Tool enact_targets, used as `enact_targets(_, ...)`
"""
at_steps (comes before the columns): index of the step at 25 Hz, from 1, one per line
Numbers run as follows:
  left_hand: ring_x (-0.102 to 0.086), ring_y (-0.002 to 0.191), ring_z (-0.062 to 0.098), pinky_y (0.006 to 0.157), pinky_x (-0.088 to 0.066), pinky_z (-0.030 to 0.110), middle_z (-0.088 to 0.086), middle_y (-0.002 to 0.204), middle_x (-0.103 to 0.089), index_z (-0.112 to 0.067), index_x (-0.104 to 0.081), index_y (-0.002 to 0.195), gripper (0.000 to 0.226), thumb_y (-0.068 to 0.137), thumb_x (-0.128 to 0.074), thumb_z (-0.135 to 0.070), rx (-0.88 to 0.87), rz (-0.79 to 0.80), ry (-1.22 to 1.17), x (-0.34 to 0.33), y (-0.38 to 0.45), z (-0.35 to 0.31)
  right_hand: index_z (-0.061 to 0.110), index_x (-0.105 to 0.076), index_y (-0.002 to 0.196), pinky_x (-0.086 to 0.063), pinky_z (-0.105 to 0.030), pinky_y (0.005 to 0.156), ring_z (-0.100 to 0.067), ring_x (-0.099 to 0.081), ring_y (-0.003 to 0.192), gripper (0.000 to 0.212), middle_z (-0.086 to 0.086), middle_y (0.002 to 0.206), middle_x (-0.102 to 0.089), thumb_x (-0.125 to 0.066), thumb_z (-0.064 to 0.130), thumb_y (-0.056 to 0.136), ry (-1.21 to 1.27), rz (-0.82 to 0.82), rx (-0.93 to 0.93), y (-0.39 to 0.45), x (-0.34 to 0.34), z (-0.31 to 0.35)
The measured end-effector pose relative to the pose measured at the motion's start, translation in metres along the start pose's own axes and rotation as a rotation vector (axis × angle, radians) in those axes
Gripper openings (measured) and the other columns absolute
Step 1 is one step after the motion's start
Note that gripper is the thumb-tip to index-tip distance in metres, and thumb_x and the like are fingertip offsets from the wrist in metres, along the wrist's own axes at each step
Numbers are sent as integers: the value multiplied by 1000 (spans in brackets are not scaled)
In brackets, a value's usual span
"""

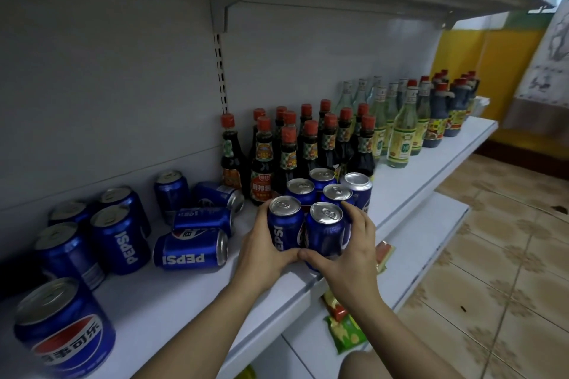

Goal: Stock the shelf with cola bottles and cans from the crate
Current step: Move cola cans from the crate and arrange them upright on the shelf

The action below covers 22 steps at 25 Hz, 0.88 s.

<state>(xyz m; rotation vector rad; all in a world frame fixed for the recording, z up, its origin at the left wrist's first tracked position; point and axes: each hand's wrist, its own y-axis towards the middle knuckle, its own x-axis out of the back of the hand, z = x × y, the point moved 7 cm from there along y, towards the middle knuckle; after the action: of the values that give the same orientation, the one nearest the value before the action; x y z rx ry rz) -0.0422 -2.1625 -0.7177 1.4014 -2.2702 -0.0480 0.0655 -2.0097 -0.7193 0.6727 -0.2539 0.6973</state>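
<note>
Several blue Pepsi cans stand in a tight cluster (326,194) near the front edge of the white shelf (409,175). My left hand (261,251) wraps the front left can (284,224) from its left side. My right hand (351,251) cups the front right can (325,229) from the right. My thumbs meet below the two cans. Three cans lie on their sides (192,251) left of the cluster. More upright cans (120,240) stand further left, and one big can (63,329) is at the near left corner. No crate is visible.
Dark sauce bottles with red caps (303,144) stand right behind the can cluster. Pale green bottles (400,132) and dark jugs (438,120) fill the shelf further right. Snack packets (345,329) lie on the lower shelf. Tiled floor (498,255) lies at the right.
</note>
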Motion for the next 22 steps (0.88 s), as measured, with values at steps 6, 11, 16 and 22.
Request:
enact_targets(6,-49,131,-3,109,-44,30,-20,146,-51,-42,-25,152,109,67,-94,-35,22,33,-47,2,-14,-1,29,-30,151,-35,-40,116,-19,-32,143,113,0,153,-31,-93,46,60,-35,-26,28,-7,9,5)
enact_targets(11,-34,144,1,119,-35,44,-20,159,-33,-42,-20,156,78,94,-67,-37,-55,-167,27,64,-40,-28,24,-38,144,-36,-53,113,-33,-27,147,96,-9,156,-27,-89,48,66,-123,-147,332,-22,19,62)
enact_targets(16,-38,139,-6,113,-38,27,-23,150,-41,-40,-32,149,57,99,-59,-34,-194,-410,195,165,-91,-75,19,-48,136,-27,-61,114,-35,-25,147,72,-13,149,-38,-77,47,77,-73,-115,402,-43,-34,126)
enact_targets(22,-49,126,-5,103,-42,20,-25,134,-49,-34,-45,138,51,89,-60,-24,-249,-652,431,248,-160,-81,12,-52,130,-29,-54,115,-38,-31,143,59,-16,140,-46,-74,34,80,53,-91,419,-62,-71,145)
